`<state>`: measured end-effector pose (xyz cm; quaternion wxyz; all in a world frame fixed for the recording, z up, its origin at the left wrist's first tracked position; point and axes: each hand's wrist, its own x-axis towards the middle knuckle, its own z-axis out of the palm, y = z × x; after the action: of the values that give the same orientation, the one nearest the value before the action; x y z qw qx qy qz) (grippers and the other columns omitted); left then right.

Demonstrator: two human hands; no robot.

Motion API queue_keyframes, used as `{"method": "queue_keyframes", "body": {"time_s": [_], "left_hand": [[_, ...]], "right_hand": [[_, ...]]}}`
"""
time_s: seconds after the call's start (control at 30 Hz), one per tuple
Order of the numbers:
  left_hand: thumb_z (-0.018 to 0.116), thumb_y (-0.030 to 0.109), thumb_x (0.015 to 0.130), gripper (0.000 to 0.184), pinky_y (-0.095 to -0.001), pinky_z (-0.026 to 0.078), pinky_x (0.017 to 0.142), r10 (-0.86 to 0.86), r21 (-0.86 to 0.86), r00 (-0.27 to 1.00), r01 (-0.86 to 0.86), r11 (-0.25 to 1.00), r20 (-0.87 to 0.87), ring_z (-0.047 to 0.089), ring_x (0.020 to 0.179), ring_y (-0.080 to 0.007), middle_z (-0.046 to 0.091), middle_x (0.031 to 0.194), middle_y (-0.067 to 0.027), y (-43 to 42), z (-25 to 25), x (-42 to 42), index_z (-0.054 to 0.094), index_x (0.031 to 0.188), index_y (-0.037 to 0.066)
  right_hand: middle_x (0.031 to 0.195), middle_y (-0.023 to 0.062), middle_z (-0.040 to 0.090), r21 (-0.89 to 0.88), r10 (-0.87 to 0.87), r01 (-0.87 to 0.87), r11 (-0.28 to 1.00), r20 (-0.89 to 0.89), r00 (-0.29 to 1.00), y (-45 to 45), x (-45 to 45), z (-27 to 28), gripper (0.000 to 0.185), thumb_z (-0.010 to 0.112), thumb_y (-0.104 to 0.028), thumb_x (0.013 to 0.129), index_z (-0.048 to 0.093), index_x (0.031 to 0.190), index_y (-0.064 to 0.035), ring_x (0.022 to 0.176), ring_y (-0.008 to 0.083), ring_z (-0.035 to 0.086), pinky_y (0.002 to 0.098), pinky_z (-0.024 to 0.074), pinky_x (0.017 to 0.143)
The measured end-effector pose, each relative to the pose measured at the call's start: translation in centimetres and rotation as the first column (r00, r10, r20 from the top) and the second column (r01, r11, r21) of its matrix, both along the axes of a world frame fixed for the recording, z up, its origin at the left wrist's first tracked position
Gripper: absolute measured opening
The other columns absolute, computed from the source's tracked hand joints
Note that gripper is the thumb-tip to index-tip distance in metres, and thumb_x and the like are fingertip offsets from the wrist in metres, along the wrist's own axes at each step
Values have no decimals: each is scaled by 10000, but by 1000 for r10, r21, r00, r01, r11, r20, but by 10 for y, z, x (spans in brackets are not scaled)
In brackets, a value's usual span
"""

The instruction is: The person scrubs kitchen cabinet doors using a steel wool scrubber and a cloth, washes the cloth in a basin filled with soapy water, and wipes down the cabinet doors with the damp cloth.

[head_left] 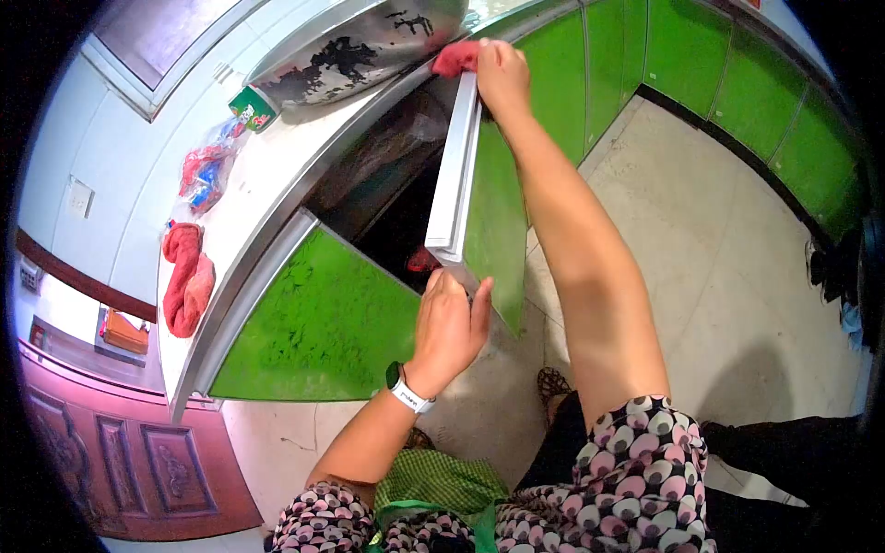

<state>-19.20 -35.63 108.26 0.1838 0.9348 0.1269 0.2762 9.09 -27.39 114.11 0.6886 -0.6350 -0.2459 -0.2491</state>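
Note:
A green cabinet door [496, 217] with a white inner edge stands swung open from the counter. My left hand [449, 324], with a white-banded watch on the wrist, grips the door's near corner, thumb on the green outer side. At the door's far end, my right hand [503, 81] is closed around a red cloth [455, 59] and presses it near the door edge. Part of that cloth is hidden behind the fingers. Behind the door the cabinet interior [392, 217] is dark, and its contents are hard to make out.
On the white counter [249, 194] lie a twisted red cloth [188, 281], a plastic bag [205, 170], a green box [252, 110] and a large metal basin [355, 51]. More green cabinets [710, 74] line the floor. Someone's dark-clothed leg [784, 458] extends at right.

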Motion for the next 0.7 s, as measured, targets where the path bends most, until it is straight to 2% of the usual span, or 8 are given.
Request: {"method": "queue_keyframes", "body": {"time_s": [0.1, 0.17, 0.27, 0.37, 0.4, 0.53, 0.63, 0.7], "left_hand": [[555, 107, 802, 193, -438, 401, 678, 14, -9, 999, -14, 1000, 35, 494, 744, -385, 524, 748, -241, 5, -8, 5, 501, 798, -77], [554, 111, 802, 195, -441, 401, 680, 11, -14, 999, -10, 1000, 42, 493, 745, -386, 525, 751, -242, 5, -17, 2, 501, 802, -76], [537, 104, 804, 207, -444, 403, 703, 42, -41, 999, -41, 998, 23, 493, 781, -395, 535, 838, -242, -1, -11, 1, 498, 914, -67], [537, 105, 791, 281, -418, 411, 770, 7, 5, 1000, -7, 1000, -12, 505, 874, -390, 543, 946, -242, 18, -27, -6, 493, 1019, -54], [552, 127, 777, 356, -398, 407, 828, 24, -419, 983, 55, 906, 181, 506, 962, -377, 535, 1039, -242, 28, -50, 1, 484, 1085, -37], [552, 137, 791, 326, -409, 417, 794, -46, -252, 993, 72, 965, 105, 521, 927, -379, 545, 982, -251, 48, -34, -15, 485, 1057, -40], [551, 144, 801, 308, -416, 424, 771, -54, -179, 998, 60, 982, 43, 531, 905, -380, 552, 944, -257, 53, -28, -22, 485, 1039, -41], [535, 153, 829, 229, -430, 418, 659, 230, -116, 972, -235, 965, -54, 536, 769, -384, 542, 796, -246, 46, -23, -20, 479, 901, -57]], "right_hand": [[869, 151, 587, -159, 259, -265, 951, -60, 964, -36, -43, -1, 357, 631, -386, 734, 628, 901, -71, 856, 247, 555, 332, 438, 764], [889, 118, 562, -184, 361, -366, 912, -63, 930, -69, -79, 3, 320, 642, -365, 729, 628, 887, -86, 862, 228, 548, 333, 435, 760], [793, 147, 510, -210, 340, -334, 919, -7, 940, -99, -135, -1, 268, 619, -344, 740, 577, 890, -126, 741, 317, 536, 393, 439, 657], [910, 169, 535, -65, 455, -452, 889, 39, 889, -128, -195, -8, 265, 606, -237, 761, 563, 968, -77, 817, 328, 545, 402, 444, 729], [929, 163, 536, -55, 490, -488, 871, 78, 868, -133, -211, -13, 290, 612, -197, 753, 546, 1007, -73, 862, 335, 544, 398, 443, 774], [984, 151, 555, -22, 400, -405, 914, 205, 893, -121, -234, -41, 255, 582, -110, 765, 537, 1010, -57, 930, 332, 549, 388, 439, 822], [1003, 139, 577, 165, 563, -561, 811, 43, 825, -101, -208, -50, 230, 552, -80, 775, 546, 1003, -55, 901, 320, 564, 388, 448, 800], [1001, 155, 595, -59, 373, -375, 925, 329, 868, -92, -178, -44, 225, 566, -42, 759, 560, 984, -49, 926, 311, 577, 368, 446, 821]]}}
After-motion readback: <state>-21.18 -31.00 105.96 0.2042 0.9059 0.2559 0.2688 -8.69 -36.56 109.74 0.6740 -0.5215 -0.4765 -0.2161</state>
